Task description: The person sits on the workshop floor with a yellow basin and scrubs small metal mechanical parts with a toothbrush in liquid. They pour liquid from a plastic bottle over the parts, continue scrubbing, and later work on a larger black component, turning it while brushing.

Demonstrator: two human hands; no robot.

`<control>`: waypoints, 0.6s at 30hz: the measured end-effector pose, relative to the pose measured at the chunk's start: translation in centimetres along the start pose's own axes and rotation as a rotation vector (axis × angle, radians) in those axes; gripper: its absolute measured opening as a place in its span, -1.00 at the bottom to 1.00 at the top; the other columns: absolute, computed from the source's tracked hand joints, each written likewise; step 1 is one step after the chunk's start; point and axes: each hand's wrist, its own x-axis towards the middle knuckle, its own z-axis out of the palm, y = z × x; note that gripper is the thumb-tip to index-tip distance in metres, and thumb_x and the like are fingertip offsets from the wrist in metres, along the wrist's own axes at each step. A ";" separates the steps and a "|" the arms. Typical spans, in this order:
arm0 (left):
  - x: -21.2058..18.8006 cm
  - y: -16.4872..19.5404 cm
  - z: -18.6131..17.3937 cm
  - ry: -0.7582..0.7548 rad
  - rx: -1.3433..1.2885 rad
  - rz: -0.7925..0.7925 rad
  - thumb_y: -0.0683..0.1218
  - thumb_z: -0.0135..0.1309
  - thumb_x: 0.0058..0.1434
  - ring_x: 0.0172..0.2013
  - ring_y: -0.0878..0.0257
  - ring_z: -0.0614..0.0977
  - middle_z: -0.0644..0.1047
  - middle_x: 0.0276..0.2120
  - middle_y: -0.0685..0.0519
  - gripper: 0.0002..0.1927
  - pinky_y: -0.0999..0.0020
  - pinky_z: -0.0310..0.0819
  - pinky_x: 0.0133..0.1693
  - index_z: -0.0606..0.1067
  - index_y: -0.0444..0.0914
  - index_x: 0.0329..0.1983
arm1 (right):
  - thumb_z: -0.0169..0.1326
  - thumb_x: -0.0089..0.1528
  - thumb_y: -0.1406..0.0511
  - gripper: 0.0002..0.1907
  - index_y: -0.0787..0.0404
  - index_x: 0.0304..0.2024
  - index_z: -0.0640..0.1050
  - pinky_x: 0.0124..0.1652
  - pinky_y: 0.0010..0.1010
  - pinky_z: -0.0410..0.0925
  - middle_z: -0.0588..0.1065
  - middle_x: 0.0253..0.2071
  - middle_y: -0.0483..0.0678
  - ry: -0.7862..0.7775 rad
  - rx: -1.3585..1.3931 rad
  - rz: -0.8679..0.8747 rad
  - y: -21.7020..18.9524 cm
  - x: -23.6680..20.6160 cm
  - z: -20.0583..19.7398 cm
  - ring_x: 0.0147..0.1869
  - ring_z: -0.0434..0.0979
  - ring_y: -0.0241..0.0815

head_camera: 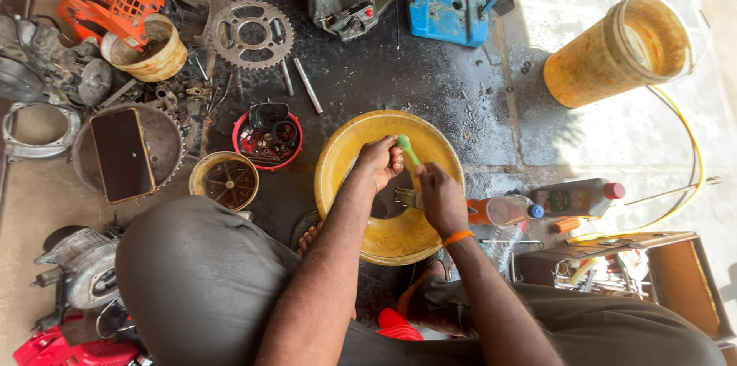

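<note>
Both forearms extend fwd over yellow basin point(345, 153), which sits on oily floor point(430, 82) between the knees. Left hand point(379, 163): fingers curled, clamped round green brush point(408, 149), approx. upright. Right hand point(440, 199): closed on small metal part point(407, 198), held inside basin, just beside brush.

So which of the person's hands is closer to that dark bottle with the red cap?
The right. The right hand is over the yellow bowl, nearest the bottle lying beyond the rim. The left hand, holding a green brush, sits farther away.
</note>
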 end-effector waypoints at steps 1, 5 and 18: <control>-0.1 0.0 0.0 0.001 -0.012 -0.014 -0.07 -0.06 0.45 -0.59 0.42 0.36 0.34 -0.60 0.18 -0.78 0.53 0.30 -0.55 0.47 -0.26 -0.29 | -0.04 0.38 0.08 -0.66 0.19 -0.14 0.59 -0.33 -0.09 0.37 0.55 -0.45 0.15 0.008 0.011 0.034 -0.2 -0.1 -0.1 -0.38 0.60 0.15; -0.4 -0.1 -0.2 -0.027 -0.018 -0.033 -0.06 -0.09 0.45 -0.59 0.43 0.35 0.33 -0.61 0.19 -0.76 0.52 0.29 -0.55 0.49 -0.29 -0.26 | -0.04 0.39 0.06 -0.64 0.18 -0.15 0.60 -0.30 -0.05 0.36 0.55 -0.46 0.19 -0.004 -0.035 0.021 -0.8 -0.3 -0.2 -0.34 0.59 0.20; 0.6 -0.5 -0.6 -0.053 -0.110 -0.079 -0.10 -0.05 0.44 -0.59 0.43 0.33 0.31 -0.62 0.21 -0.81 0.53 0.26 -0.55 0.53 -0.29 -0.19 | -0.07 0.39 0.02 -0.63 0.13 -0.13 0.58 -0.28 0.03 0.40 0.58 -0.37 0.17 0.039 -0.129 0.009 -0.4 -0.1 0.4 -0.27 0.61 0.24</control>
